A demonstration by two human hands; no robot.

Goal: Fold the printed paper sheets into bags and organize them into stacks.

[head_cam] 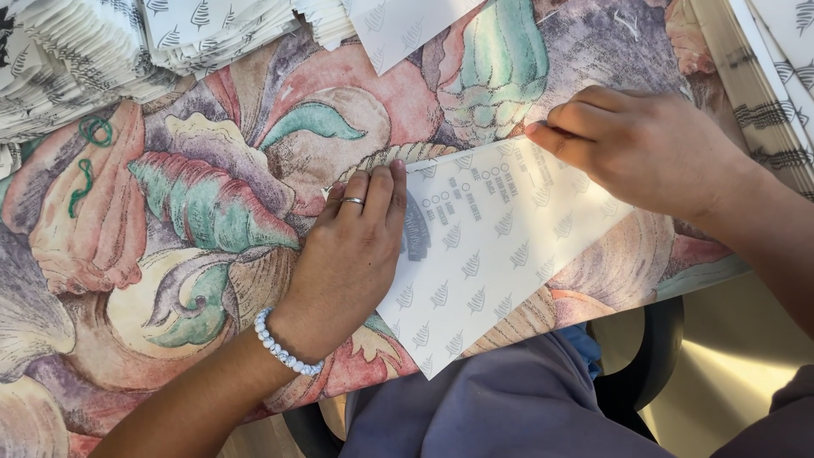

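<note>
- Head view: the white paper sheet (492,246), printed with small grey leaf marks, lies slantwise on the shell-patterned tablecloth (212,203), near the table's front edge, with its lower corner hanging just over the lap.
- The left hand (352,254) lies flat, fingers together, along the sheet's left edge, pressing it to the cloth rather than gripping it.
- The right hand (644,148) rests on the sheet's upper right edge, fingers curled and fingertips (543,131) pressed down on the paper. It clasps nothing that I can see, though the underside of the fingers is hidden.
- To crease this well, I judge the left palm should keep firm weight on its edge so the sheet cannot swivel on the soft cloth, while the right fingertips run along the edge in 1 even stroke, edges matched before pressing hard.
- The cloth gives a little, so a light second pass would likely sharpen the fold.
- Count: 1 sheet under the hands, 2 hands, 1 ring (352,201) on the left hand, 1 white bead bracelet (284,343) on the left wrist.
- 1 big heap of folded printed papers (127,42) sits at the far left, too many to count; 1 further stack (772,76) lies at the far right, and 1 loose sheet (407,25) pokes in at the top.
- 1 dark chair edge (657,352) shows below the table.
</note>
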